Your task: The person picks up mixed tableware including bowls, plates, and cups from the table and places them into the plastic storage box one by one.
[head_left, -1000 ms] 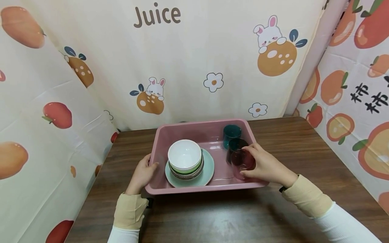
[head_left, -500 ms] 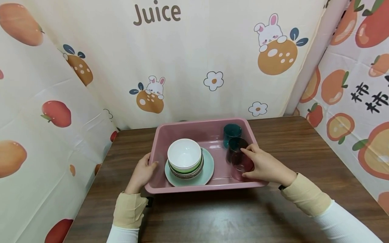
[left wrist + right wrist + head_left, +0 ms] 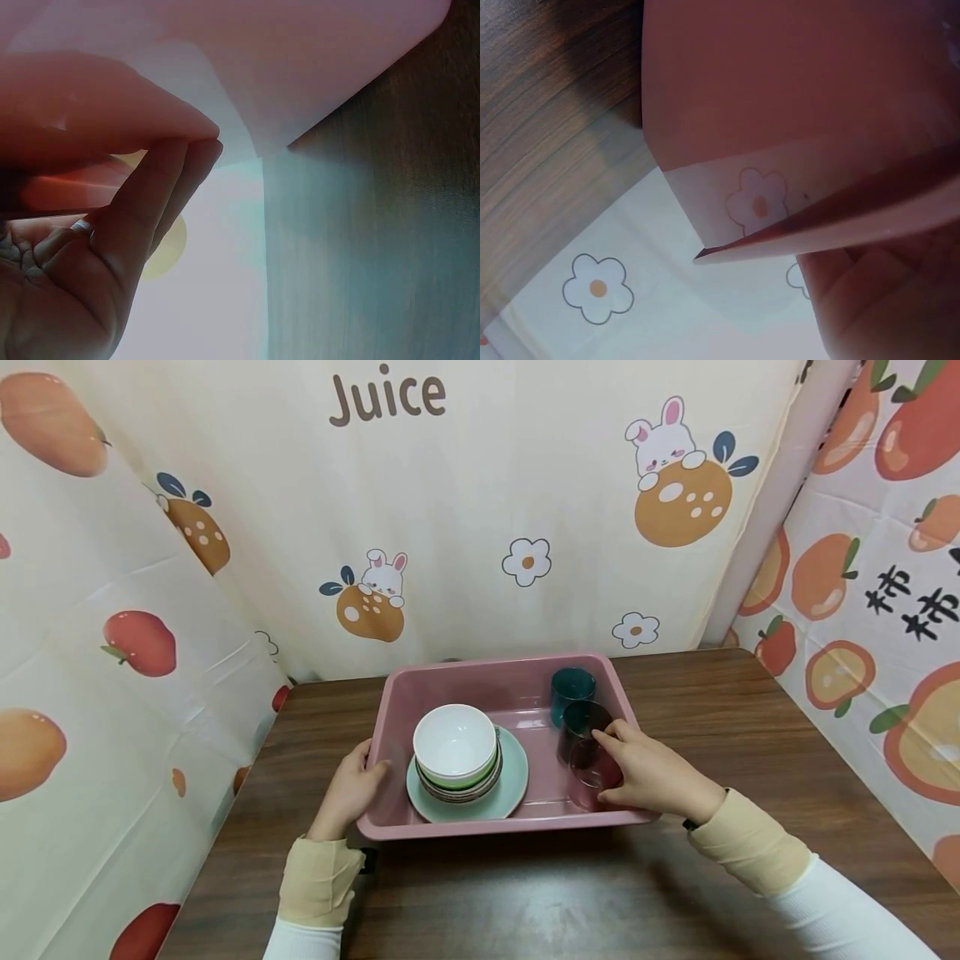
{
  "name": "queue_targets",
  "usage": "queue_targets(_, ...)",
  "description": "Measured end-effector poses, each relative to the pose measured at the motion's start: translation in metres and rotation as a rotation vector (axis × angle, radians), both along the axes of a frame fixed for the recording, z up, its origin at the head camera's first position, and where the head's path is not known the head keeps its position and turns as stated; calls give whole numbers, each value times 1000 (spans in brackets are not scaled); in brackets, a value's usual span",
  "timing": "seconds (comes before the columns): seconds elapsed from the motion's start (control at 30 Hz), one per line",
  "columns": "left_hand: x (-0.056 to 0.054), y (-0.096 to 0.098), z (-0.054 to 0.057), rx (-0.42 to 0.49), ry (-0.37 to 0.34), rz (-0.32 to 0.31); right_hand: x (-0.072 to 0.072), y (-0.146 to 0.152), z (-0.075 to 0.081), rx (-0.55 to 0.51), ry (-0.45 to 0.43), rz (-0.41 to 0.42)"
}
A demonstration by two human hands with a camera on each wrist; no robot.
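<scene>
A pink plastic tub (image 3: 517,672) stands on the table. My left hand (image 3: 351,793) holds its left rim, thumb over the edge; in the left wrist view its fingers (image 3: 146,199) press the tub's outer wall. Inside the tub's front right corner, my right hand (image 3: 660,772) grips a see-through pink glass (image 3: 588,781) between thumb and fingers. Right behind that glass is a dark tinted glass (image 3: 573,739), and a teal glass (image 3: 572,693) stands at the back. In the right wrist view the tub's wall (image 3: 795,90) hides most of the right hand.
A white and green bowl (image 3: 453,742) tops several stacked bowls on a pale green plate (image 3: 517,768) in the tub's left half. The wooden table (image 3: 517,902) meets a fruit-print curtain (image 3: 465,502) behind and at both sides.
The right hand and the pink glass have shifted slightly down and toward the front of the tub. The left hand keeps its hold on the rim, and the stacked dishes stay put.
</scene>
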State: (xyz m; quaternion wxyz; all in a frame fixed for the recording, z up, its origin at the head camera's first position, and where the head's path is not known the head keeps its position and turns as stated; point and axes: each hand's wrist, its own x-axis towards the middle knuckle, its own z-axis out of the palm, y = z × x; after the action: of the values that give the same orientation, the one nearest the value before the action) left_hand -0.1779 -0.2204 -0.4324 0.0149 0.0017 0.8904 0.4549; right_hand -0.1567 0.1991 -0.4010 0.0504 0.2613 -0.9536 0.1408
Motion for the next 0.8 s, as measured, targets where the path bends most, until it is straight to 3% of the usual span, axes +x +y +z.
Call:
queue_targets(0.33,-2,-2,0,1,-9,1,1,-2,2,20,-22,1)
queue_targets(0.8,0,-3,2,-18,-7,-3,6,3,15,-42,-84,-24)
